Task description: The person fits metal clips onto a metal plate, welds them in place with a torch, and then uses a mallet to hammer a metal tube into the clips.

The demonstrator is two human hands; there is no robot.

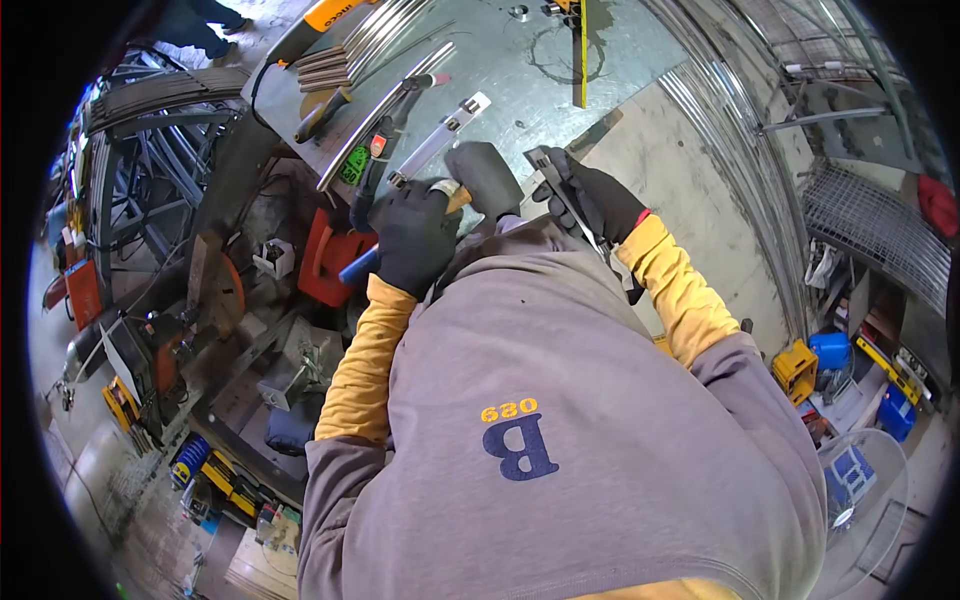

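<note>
My left hand [415,235], in a black glove, is wrapped round the handle of a mallet. The mallet's blue end [360,265] sticks out below the fist, and its dark grey head [486,178] lies beyond the fingers over the table edge. In my right hand [600,197], also gloved, is a narrow metal piece [577,205] with a wider flat end. It slants down towards my body, and its lower end is partly hidden near my sleeve. The metal worktable [520,90] is in front of both hands.
On the table lie a power tool [385,140], a pale strip with metal ends [440,138], a wooden-handled tool [322,115], metal rods [385,40] and a yellow tape [584,60]. Metal tubes [740,160] run along the right. A person's legs [205,25] show at top left.
</note>
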